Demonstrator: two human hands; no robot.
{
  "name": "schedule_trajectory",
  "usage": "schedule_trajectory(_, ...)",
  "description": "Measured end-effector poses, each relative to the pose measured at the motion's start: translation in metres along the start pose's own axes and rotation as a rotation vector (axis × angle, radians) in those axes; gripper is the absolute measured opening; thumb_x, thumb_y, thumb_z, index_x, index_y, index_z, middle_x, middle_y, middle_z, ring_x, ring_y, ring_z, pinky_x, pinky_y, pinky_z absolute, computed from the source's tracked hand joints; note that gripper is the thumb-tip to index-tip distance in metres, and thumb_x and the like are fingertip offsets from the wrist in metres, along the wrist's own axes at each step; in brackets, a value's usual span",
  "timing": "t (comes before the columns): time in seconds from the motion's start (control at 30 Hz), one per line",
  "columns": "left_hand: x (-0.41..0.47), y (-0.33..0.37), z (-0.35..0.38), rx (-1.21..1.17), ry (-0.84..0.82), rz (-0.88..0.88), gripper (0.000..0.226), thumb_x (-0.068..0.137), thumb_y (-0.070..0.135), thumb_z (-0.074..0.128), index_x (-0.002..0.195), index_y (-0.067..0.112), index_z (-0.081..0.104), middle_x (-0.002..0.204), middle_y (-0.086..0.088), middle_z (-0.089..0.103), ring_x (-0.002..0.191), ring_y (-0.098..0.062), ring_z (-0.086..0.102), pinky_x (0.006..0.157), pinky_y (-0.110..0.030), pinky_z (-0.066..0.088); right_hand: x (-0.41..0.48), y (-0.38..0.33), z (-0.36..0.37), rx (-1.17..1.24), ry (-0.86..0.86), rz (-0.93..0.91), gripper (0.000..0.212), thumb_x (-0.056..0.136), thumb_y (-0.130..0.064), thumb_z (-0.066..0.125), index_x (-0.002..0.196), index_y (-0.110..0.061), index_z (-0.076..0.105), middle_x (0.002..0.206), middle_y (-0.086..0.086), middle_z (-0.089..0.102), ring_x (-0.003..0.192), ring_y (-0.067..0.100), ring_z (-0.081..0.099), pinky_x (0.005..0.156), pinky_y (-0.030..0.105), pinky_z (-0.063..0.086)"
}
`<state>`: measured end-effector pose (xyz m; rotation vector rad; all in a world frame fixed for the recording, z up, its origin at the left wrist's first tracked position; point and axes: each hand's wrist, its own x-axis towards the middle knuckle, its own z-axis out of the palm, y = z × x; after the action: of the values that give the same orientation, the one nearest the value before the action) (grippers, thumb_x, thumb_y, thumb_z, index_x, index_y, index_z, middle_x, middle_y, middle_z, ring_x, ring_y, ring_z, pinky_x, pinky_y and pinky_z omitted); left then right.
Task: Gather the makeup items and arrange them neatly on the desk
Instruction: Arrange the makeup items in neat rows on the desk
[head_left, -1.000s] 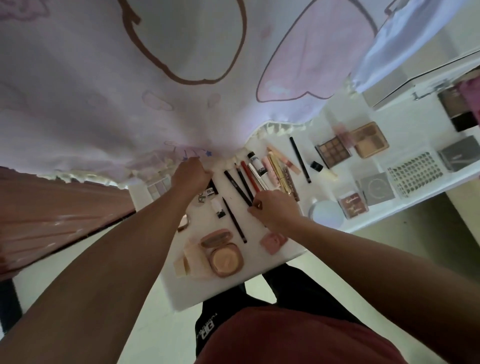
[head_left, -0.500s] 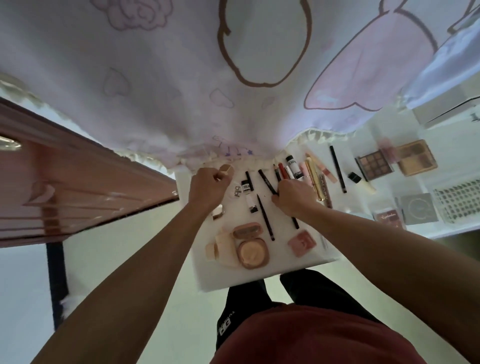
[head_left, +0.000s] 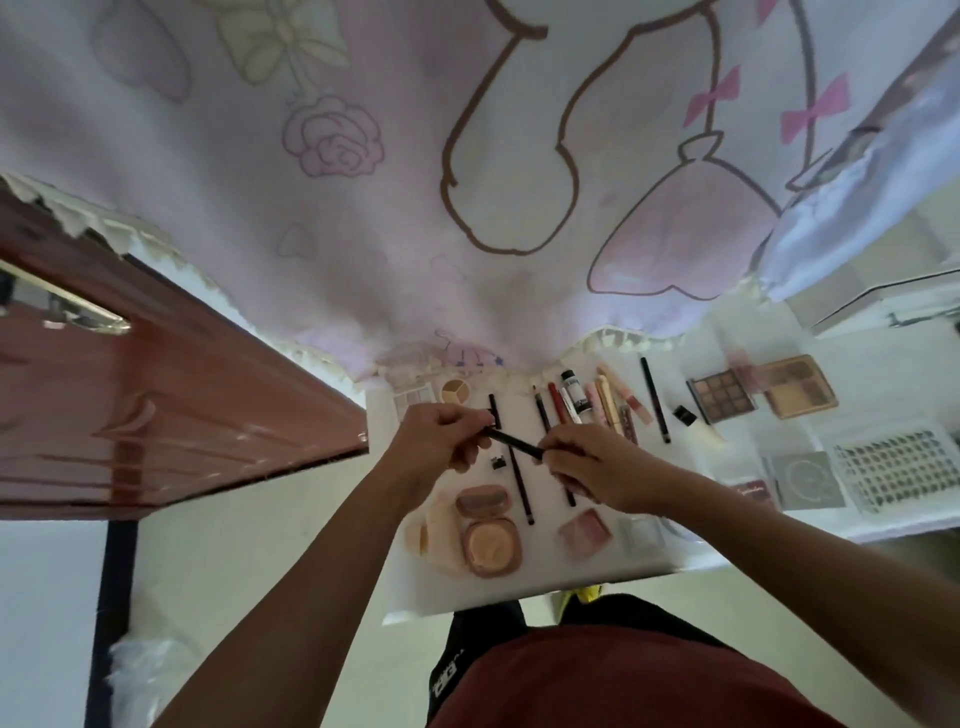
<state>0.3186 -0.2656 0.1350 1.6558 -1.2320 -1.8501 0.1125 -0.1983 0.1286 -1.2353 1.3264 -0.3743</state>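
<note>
You have lifted one black pencil (head_left: 514, 442) off the desk (head_left: 540, 574): your left hand (head_left: 441, 441) and right hand (head_left: 597, 467) each pinch one end. It probably goes into the row of pencils (head_left: 571, 405).

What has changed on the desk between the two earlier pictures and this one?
The left hand came away from the rear edge of the desk, and the right hand lifted a black pencil; now both hands pinch it, one at each end, above the desk. The powder compact, the pink blush and the eyeshadow palette stayed in place.
</note>
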Motion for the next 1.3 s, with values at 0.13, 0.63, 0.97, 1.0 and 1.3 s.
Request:
schedule_trajectory(0.13, -0.013, 0.004, 0.007, -0.099, -0.057, 0.029, 0.018, 0.088, 0.007, 0.066, 0.097, -0.009, 0.069, 0.069, -0.012, 0.065, 0.051, -0.013, 0.053, 0.047, -0.020, 0.043, -0.017, -0.006, -0.009, 0.242, -0.006, 0.048, 0.022, 0.103, -0.012, 0.043, 0.105, -0.002, 0.063, 0.061, -0.003, 0.044, 0.048, 0.008, 0.035, 0.045, 0.019, 0.028)
schedule_trajectory(0.63, -0.040, 0.010, 0.023, 0.057, 0.046, 0.174, 0.027, 0.091, 0.013, 0.065, 0.065, 0.003, 0.062, 0.053, -0.012, 0.053, 0.045, -0.022, 0.048, 0.042, -0.026, 0.040, -0.033, -0.005, -0.007, -0.266, 0.138, -0.195, 0.021, 0.102, -0.029, 0.045, 0.094, -0.022, 0.063, 0.063, -0.007, 0.055, 0.054, 0.010, 0.047, 0.054, 0.031, 0.042)
schedule_trajectory(0.97, -0.047, 0.003, 0.027, 0.149, 0.020, 0.131, 0.034, 0.091, 0.017, 0.066, 0.061, 0.004, 0.059, 0.051, -0.010, 0.053, 0.040, -0.017, 0.047, 0.040, -0.023, 0.039, -0.035, 0.012, 0.007, -0.341, 0.171, -0.253, 0.019, 0.102, -0.034, 0.046, 0.102, -0.025, 0.063, 0.062, -0.005, 0.054, 0.051, 0.008, 0.045, 0.052, 0.030, 0.039)
schedule_trajectory(1.0, -0.047, 0.002, 0.027, 0.159, 0.014, 0.122, 0.032, 0.090, 0.017, 0.066, 0.062, 0.003, 0.060, 0.051, -0.010, 0.053, 0.039, -0.016, 0.048, 0.041, -0.023, 0.039, -0.036, 0.013, 0.007, -0.355, 0.175, -0.255, 0.020, 0.102, -0.035, 0.046, 0.104, -0.025, 0.063, 0.062, -0.006, 0.053, 0.050, 0.007, 0.045, 0.051, 0.028, 0.038)
schedule_trajectory(1.3, -0.046, -0.007, 0.015, 0.163, -0.039, 0.086, 0.003, 0.084, -0.002, 0.069, 0.087, -0.003, 0.071, 0.074, -0.016, 0.069, 0.060, -0.019, 0.063, 0.059, -0.027, 0.054, -0.032, 0.013, -0.006, 0.056, 0.111, -0.084, 0.020, 0.098, -0.023, 0.054, 0.098, -0.010, 0.069, 0.063, -0.004, 0.053, 0.054, 0.008, 0.042, 0.050, 0.019, 0.035)
